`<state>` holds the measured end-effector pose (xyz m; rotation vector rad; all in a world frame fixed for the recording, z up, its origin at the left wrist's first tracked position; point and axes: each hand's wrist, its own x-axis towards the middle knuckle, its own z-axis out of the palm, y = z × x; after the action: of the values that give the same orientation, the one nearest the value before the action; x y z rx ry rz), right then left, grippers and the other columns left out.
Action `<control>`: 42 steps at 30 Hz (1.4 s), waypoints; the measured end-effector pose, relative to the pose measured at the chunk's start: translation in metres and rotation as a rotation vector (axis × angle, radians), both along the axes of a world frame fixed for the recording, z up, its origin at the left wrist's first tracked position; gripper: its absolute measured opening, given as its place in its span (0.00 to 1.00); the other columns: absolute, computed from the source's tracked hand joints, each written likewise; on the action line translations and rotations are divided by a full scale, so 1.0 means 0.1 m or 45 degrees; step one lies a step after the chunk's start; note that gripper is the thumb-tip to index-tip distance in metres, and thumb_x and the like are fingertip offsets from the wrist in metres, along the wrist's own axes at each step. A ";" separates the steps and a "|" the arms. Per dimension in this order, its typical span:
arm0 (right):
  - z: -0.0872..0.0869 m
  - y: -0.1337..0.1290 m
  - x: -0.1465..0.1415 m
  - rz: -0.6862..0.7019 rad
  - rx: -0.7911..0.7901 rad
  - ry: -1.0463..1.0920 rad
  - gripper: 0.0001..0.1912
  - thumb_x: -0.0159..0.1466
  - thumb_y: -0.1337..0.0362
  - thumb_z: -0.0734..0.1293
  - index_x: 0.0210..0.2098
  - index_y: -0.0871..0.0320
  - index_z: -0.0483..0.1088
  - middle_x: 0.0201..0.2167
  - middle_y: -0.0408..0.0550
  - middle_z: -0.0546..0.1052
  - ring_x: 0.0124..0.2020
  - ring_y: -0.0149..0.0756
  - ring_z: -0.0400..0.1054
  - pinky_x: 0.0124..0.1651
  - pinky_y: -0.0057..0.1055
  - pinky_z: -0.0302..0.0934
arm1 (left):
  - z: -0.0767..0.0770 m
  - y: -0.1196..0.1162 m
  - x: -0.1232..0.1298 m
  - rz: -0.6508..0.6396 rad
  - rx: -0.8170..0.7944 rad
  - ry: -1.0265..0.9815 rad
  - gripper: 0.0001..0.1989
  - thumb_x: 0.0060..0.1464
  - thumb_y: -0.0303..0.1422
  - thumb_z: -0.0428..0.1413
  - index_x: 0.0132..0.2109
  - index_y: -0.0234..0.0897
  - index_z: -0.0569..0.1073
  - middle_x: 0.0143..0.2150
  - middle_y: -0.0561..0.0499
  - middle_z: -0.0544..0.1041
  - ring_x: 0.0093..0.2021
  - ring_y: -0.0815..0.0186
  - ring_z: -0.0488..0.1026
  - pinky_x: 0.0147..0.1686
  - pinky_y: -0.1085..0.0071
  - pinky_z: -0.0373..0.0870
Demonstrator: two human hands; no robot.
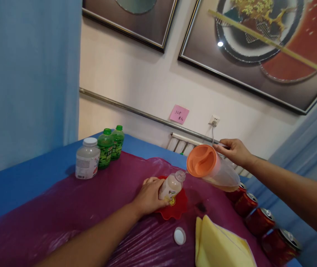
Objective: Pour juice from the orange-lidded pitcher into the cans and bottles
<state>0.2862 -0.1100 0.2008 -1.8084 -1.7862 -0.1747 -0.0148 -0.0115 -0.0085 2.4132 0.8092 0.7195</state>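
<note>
Presently, small bottle (171, 185) in left hand (149, 195), beneath tilted pitcher (212, 170).

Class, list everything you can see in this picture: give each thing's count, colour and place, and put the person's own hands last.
small bottle: 1, clear with beige liquid, on the red mat, cap off
pitcher: 1, clear with orange lid, tilted over the small bottle
red mat: 1, red, under the small bottle
white cap: 1, white, on the purple sheet
green bottles: 2, green, far left of the table
white jar: 1, whitish, beside the green bottles
yellow cloth: 1, yellow, near edge
cans: 4, red, in a row on the right
purple sheet: 1, purple, over the blue table
pink note: 1, pink, on the wall
left hand: grip around the small bottle
right hand: grip on the pitcher's handle
</note>
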 end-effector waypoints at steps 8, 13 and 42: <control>0.01 0.00 -0.02 0.008 0.007 -0.007 0.31 0.61 0.38 0.64 0.19 0.53 0.51 0.18 0.37 0.50 0.22 0.27 0.45 0.24 0.29 0.41 | -0.01 0.00 0.01 0.002 -0.001 -0.008 0.32 0.41 0.46 0.68 0.54 0.42 0.75 0.53 0.47 0.78 0.55 0.47 0.70 0.56 0.56 0.62; 0.01 -0.01 -0.02 0.008 -0.006 -0.015 0.31 0.61 0.37 0.64 0.18 0.53 0.51 0.18 0.37 0.50 0.22 0.27 0.45 0.23 0.30 0.41 | 0.02 -0.01 0.00 0.001 -0.004 0.014 0.32 0.41 0.44 0.68 0.54 0.42 0.75 0.53 0.48 0.79 0.55 0.47 0.70 0.56 0.56 0.62; 0.03 -0.01 -0.03 0.022 -0.026 -0.021 0.31 0.61 0.37 0.64 0.18 0.53 0.53 0.18 0.38 0.52 0.22 0.28 0.46 0.24 0.30 0.43 | 0.02 -0.01 -0.01 -0.016 -0.022 -0.002 0.31 0.42 0.45 0.68 0.54 0.43 0.75 0.52 0.48 0.78 0.55 0.47 0.70 0.55 0.56 0.63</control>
<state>0.2830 -0.1115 0.2039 -1.8098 -1.8211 -0.1659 -0.0157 -0.0128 -0.0067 2.4001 0.7960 0.7062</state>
